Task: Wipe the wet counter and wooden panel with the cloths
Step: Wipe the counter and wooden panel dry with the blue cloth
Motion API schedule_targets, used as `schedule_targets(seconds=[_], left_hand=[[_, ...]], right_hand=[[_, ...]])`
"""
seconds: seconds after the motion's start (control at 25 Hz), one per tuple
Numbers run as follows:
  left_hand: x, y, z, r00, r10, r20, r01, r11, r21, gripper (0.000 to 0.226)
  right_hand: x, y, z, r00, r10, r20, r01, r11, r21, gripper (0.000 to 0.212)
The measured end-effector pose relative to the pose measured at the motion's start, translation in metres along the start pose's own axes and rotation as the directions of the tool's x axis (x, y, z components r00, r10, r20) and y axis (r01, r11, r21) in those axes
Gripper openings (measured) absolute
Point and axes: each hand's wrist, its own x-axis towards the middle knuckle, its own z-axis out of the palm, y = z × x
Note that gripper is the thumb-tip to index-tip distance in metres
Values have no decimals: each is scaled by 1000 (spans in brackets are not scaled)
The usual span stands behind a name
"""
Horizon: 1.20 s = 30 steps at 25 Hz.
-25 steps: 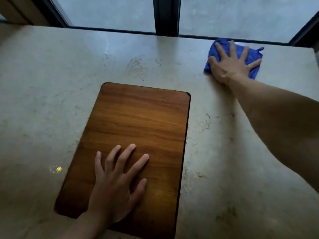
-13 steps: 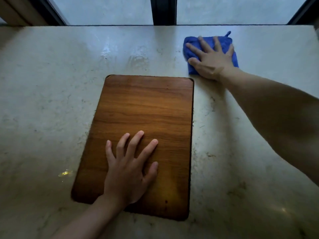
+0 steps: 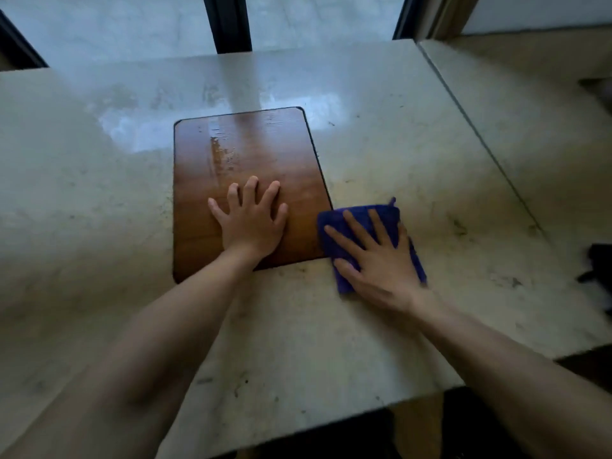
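A brown wooden panel [image 3: 245, 154] is set into the pale stone counter [image 3: 99, 193], with wet streaks on its far part. My left hand [image 3: 251, 223] lies flat on the panel's near half, fingers spread, with nothing in it. My right hand [image 3: 374, 260] presses flat on a blue cloth [image 3: 334, 246] that lies on the counter just right of the panel's near right corner. A shiny wet patch [image 3: 132, 130] covers the counter beyond and left of the panel.
A window with a dark frame post [image 3: 228, 21] runs along the counter's far edge. A seam [image 3: 480, 134] splits the counter on the right. A dark object [image 3: 599, 263] sits at the right edge. The counter's front edge [image 3: 331, 422] is near me.
My right hand has dragged the blue cloth from the far edge by the window toward me, down the panel's right side. My left hand stays on the panel. The view has shifted back.
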Motion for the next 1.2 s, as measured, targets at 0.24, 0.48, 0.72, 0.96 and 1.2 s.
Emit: schedule_targets(seconds=[0.24,0.48,0.72,0.96,1.2], left_hand=[[-22,-79,-35,999,-7,39,7,1000,11,45],[-45,-194,-35,983,-152,-105,157,987,39,45],[-42,-202,-25,982,-145,-121,147,989,8,55],[-43,-200,-25,982,-156,-105,162,985,55,61],[-44,-201,-29,988,-146,-58,151,982,110,60]], right_hand=[[-156,-49,41,947,315,-71,-310,948,66,59],[-160,-174,60,958,277,-76,-271,959,79,58],[-94,-182,53,946,306,-105,-299,951,80,61],[45,-153,22,951,301,-75,-298,953,50,60],[92,-138,5,977,150,-153,-154,988,-18,60]])
